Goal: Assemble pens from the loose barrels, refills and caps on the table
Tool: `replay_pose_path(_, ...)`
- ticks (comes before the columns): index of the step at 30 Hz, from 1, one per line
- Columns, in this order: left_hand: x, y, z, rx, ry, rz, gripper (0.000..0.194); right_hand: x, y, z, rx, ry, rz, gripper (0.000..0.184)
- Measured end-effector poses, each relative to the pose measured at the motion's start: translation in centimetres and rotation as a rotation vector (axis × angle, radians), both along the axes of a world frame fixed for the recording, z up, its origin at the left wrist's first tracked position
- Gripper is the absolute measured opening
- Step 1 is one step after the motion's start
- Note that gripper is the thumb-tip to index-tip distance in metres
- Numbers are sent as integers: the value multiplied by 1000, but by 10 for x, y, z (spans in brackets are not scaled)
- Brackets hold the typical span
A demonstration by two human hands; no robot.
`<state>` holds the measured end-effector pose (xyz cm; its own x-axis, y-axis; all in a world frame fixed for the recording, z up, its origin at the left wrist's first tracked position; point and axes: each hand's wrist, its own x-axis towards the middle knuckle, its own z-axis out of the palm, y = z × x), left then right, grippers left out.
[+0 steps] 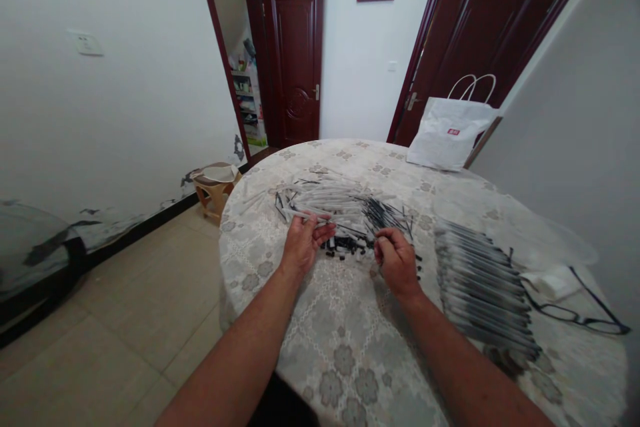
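Note:
My left hand [303,240] pinches a whitish pen barrel [295,214] above the near edge of the pile. A thin dark pen refill [353,229] runs between the barrel's right end and my right hand [396,257], whose fingers are closed on its far end. I cannot tell whether the refill's tip is inside the barrel. Behind both hands spreads a heap of whitish barrels [325,195]. A bunch of dark refills [383,212] lies just beyond my right hand. Small black pen parts [345,245] are scattered between the hands.
The round table wears a patterned cloth [345,327]. At right lie a row of dark-and-clear pens [480,280], eyeglasses [575,315], a white packet [553,282] and clear plastic [530,230]. A white paper bag [450,133] stands at the back; a stool [215,190] is left.

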<state>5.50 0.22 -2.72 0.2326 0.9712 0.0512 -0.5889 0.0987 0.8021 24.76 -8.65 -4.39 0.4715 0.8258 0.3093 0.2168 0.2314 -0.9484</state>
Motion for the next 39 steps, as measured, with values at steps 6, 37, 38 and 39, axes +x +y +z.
replay_pose_path(6,1,-1,-2,23,0,-14,44,-2,-2,4,2,-28,4,15)
replay_pose_path(37,8,-22,-3,-56,83,-422,38,-21,-10,8,19,96,333,31)
replay_pose_path(38,7,-22,-3,-62,74,-426,38,-21,-11,8,22,102,353,30)
replay_pose_path(39,6,-21,-2,-67,68,-434,37,-22,-11,8,18,91,363,28)
